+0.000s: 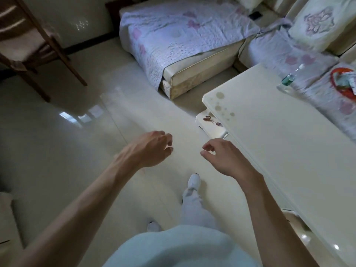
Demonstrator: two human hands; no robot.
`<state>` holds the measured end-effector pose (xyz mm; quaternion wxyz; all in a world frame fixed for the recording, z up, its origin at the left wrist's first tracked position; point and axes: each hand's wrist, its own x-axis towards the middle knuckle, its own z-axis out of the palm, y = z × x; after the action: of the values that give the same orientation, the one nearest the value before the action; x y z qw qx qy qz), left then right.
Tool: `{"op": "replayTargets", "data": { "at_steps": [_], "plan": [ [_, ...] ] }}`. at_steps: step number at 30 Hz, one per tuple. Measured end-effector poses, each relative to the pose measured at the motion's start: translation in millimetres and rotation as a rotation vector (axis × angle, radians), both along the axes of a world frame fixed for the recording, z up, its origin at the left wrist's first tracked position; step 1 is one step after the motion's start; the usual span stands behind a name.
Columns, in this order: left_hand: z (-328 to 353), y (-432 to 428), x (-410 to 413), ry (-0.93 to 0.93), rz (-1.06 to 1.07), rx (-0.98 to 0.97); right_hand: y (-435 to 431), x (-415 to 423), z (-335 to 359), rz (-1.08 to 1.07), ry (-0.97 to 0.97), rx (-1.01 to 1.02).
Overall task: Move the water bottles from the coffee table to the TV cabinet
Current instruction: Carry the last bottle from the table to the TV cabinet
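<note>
Pale-blue cloth at the bottom of the frame marked the person's top, above a cream tiled floor (77, 122). Both bare arms reached forward at centre frame. The left hand (154, 149) and right hand (221, 157) hung over the floor a little apart, fingers (209, 146) loosely curled and holding nothing.

Along the right of the frame ran the glossy cream desk (279, 141), its near corner just beside the right hand.

The only water bottle (288, 80) in view was clear with a green label. It stood at the desk's far edge in the upper right, well apart from both hands. It stood on its base, and its long axis read in the wide lens as leaning toward the upper right corner.

From the fingers, the bottle lay up and to the right across the whole desk top. The right hand was the nearer of the two, and a reach would likely need a step along the desk first.

Beyond the bottle lay a sofa (212, 60) under a lilac flowered quilt (173, 31). A wooden chair (28, 35) stood at upper left. The TV cabinet was not in view.
</note>
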<state>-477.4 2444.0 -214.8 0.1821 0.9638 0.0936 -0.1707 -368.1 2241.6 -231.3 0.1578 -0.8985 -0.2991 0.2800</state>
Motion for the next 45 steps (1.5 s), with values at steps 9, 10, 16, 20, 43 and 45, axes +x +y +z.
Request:
{"op": "replayTargets", "data": {
  "at_steps": [9, 10, 16, 20, 43, 45],
  "plan": [
    [14.8, 31.9, 170.2, 0.007, 0.072, 0.01, 66.8, 187.0, 15.3, 0.032, 0.014, 0.112],
    [16.8, 36.8, 186.8, -0.011, 0.079, 0.02, 72.8, 204.2, 16.2, 0.042, 0.01, 0.109],
    [11.8, 75.6, 268.5, 0.001, 0.08, 0.084, 107.5, 294.3, 12.1, 0.029, 0.012, 0.099],
    [-2.3, 121.0, 321.1, -0.004, 0.058, 0.087, 141.0, 355.9, 3.9, -0.024, -0.007, 0.08],
    [1.5, 341.1, 679.4, -0.008, -0.358, 0.028, 304.5, 627.5, 11.0, -0.411, -0.013, -0.006],
    [-1.1, 339.7, 703.3, 0.013, -0.362, 0.014, 303.8, 653.6, 4.4, -0.429, 0.001, 0.006]
  ]
}}
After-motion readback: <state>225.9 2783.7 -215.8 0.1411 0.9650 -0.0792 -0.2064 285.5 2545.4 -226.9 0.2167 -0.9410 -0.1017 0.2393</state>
